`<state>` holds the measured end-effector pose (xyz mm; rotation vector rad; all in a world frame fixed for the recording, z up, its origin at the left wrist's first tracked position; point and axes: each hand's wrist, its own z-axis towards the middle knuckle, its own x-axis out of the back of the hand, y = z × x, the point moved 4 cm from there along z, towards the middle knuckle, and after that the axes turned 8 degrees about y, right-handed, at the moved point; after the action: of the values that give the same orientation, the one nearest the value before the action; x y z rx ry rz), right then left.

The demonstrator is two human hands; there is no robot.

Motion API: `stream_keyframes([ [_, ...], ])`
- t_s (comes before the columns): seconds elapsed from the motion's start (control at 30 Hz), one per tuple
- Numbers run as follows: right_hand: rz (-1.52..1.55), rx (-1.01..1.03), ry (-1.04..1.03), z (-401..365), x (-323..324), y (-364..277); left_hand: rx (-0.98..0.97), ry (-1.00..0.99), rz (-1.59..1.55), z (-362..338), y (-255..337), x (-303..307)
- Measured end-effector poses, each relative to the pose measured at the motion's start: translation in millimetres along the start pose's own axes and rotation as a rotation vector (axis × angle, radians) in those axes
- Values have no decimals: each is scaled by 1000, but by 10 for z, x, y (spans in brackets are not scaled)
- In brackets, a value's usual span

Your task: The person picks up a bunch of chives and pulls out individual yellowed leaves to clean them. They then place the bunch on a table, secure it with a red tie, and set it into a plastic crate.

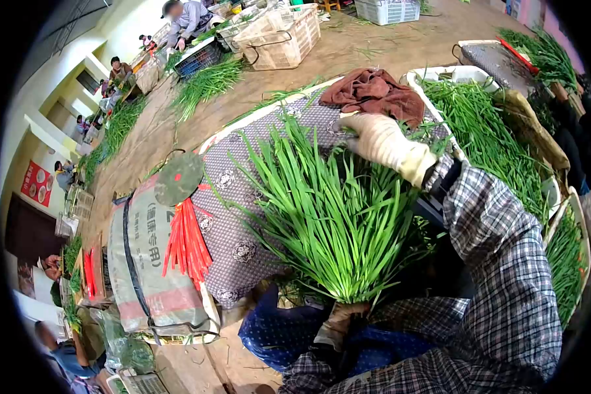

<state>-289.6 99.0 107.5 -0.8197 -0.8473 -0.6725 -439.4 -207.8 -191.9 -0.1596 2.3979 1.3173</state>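
My left hand point(340, 323), in a pale glove, is wrapped around the stem end of a large bunch of garlic chives point(335, 217). The long, flat green leaves fan up and away over a patterned grey cloth surface point(233, 253). My right hand point(384, 140), in a whitish glove, is over the far leaf tips at the right, its thumb and fingers apart and nothing visible in them. A crumpled brown cloth point(374, 95) lies just beyond it. Red printed strips point(188, 240) hang at the cloth's left edge, beside a round dark disc point(180, 178).
White crates of chives point(482, 125) stand close on my right. A printed woven sack point(141, 262) covers something at left. Farther off are a beige crate point(282, 39), a loose chive pile point(207, 85) on the floor, and several people working, one person point(189, 23) at the top.
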Motion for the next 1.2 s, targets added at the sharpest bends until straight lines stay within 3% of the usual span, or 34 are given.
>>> stream_keyframes([
  [0.03,-5,37,-22,114,89,-132,10,9,2,5,-9,21],
  [0.07,-99,53,-170,277,114,-273,20,21,5,9,-51,54],
  [0.1,-164,176,-202,356,71,-381,39,56,18,47,-102,108],
  [0.13,-197,325,-137,462,-100,-368,-2,88,-46,-36,250,-104],
  [0.17,-229,475,-71,539,-335,-333,23,21,-46,126,-234,210],
  [0.2,-155,569,153,545,-397,-352,49,-48,-45,281,-700,513],
  [0.23,-113,503,107,625,-547,-288,74,-115,-42,427,-1143,801],
  [0.37,-253,673,96,561,-723,-298,23,-78,54,165,-379,263],
  [0.4,-299,721,208,559,-813,-279,24,-77,57,136,-309,206],
  [0.5,-351,588,69,348,-266,-428,27,-78,79,98,-222,143],
  [0.53,-319,615,144,309,-127,-393,26,-84,85,90,-225,133],
  [0.63,-460,456,-42,138,101,-283,17,-113,134,91,-185,118],
  [0.7,-425,548,120,-48,65,-179,21,-162,240,96,-152,92],
  [0.77,-477,459,-195,-246,60,-258,16,-179,285,89,-95,72],
  [0.9,-352,600,-91,-504,45,-443,-30,-152,108,109,-214,173],
  [0.93,-451,574,-323,-561,69,-567,-43,-159,84,132,-332,257],
  [0.97,-458,668,-277,-653,218,-774,-61,-175,63,153,-457,328],
  [1.03,-475,553,-584,-719,54,-918,-99,-218,31,287,-790,508],
  [1.1,-320,519,-550,-731,-199,-878,-128,-238,29,400,-860,503],
  [1.17,-385,594,-457,-773,-194,-839,-158,-194,5,439,-840,441],
  [1.2,-397,531,-617,-780,-273,-804,-176,-158,-9,435,-743,379],
])
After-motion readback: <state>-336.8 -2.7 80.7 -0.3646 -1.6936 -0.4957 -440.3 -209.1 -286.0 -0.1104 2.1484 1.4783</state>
